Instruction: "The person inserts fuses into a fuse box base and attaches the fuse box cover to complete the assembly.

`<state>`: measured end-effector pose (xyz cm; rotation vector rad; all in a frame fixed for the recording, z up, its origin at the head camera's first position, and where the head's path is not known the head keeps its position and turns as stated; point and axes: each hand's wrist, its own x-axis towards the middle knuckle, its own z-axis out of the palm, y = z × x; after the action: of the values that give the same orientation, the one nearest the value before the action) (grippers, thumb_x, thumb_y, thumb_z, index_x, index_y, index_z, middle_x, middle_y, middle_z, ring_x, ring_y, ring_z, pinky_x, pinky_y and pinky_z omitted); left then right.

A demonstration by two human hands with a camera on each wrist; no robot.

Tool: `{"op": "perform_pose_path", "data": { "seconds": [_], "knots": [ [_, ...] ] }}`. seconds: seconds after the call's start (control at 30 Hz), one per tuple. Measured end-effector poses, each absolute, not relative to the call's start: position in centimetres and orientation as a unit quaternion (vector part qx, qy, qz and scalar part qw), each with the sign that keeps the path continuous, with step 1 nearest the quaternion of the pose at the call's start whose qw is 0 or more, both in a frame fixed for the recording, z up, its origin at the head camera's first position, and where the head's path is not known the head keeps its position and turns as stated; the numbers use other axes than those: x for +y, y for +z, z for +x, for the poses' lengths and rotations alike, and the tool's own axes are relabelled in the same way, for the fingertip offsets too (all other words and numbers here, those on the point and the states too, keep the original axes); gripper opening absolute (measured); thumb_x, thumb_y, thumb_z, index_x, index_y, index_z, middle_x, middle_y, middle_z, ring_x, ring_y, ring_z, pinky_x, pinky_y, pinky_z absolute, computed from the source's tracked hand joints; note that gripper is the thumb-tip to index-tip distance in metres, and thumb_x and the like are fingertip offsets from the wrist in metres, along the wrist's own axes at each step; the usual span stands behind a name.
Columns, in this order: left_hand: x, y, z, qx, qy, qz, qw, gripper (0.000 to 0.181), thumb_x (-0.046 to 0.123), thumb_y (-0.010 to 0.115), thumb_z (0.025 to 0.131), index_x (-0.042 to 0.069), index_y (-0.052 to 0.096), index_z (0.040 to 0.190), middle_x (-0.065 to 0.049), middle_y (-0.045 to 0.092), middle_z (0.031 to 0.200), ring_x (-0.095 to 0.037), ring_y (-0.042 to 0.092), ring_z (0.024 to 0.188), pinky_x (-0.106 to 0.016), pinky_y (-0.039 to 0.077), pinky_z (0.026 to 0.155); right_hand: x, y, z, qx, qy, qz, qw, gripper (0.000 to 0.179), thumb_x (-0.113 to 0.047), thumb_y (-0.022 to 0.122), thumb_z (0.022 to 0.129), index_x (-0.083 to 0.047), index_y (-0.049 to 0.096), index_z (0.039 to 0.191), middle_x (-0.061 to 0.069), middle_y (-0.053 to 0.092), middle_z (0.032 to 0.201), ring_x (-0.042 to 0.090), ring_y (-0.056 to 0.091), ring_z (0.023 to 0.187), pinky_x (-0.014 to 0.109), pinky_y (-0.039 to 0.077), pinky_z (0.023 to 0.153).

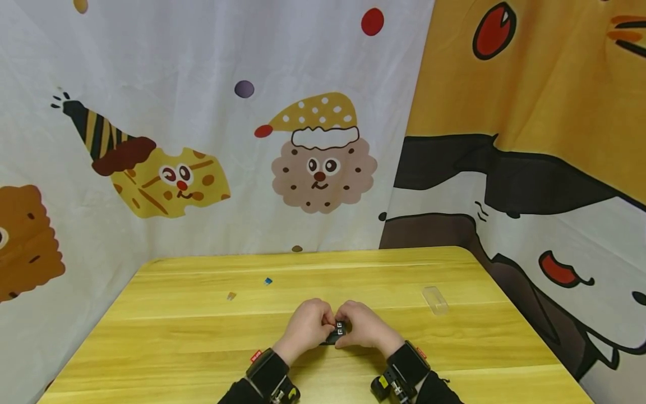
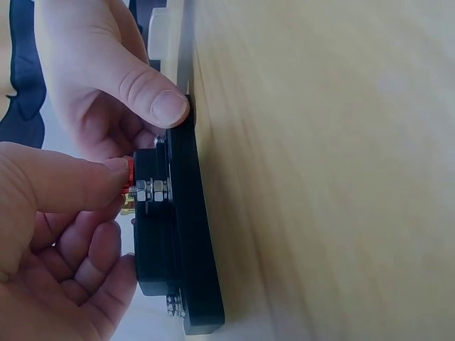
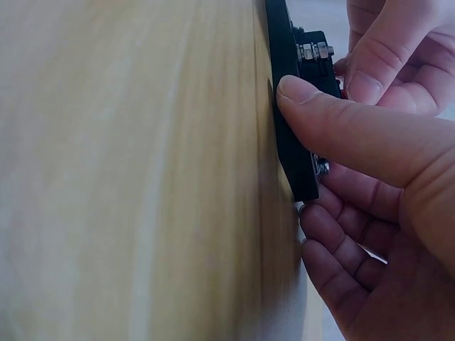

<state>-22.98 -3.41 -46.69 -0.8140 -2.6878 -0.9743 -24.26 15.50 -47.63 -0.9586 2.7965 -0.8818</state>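
Observation:
In the head view both hands meet over a small black block on a flat black base, near the middle of the table. Metal bolts with hex nuts stand on this block. Thumb and fingers of my left hand pinch a small red piece at the top of the block, with a gold-coloured bit beside it. That piece is mostly hidden by the fingertips, so I cannot tell its kind. My right hand grips one end of the black base, its thumb pressed along the edge.
A clear plastic case lies at the right of the wooden table. Toward the back left are a small blue item and a small tan-and-pale item. A printed cloth hangs behind the table.

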Motion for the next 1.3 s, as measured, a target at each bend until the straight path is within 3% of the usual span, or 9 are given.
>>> {"op": "perform_pose_path", "data": {
  "seconds": [1.3],
  "knots": [
    [-3.29, -46.19, -23.20, -0.911, -0.305, -0.266, 0.075, 0.024, 0.003, 0.082, 0.074, 0.017, 0.065, 0.065, 0.012, 0.050, 0.067, -0.004, 0.045, 0.063, -0.022, 0.040, 0.061, 15.58, -47.86, -24.39, 0.905, -0.286, -0.314, 0.026, 0.043, -0.021, 0.092, 0.068, -0.008, 0.065, 0.098, -0.001, 0.057, 0.095, 0.014, 0.051, 0.085, 0.033, 0.046, 0.079]
  ]
}}
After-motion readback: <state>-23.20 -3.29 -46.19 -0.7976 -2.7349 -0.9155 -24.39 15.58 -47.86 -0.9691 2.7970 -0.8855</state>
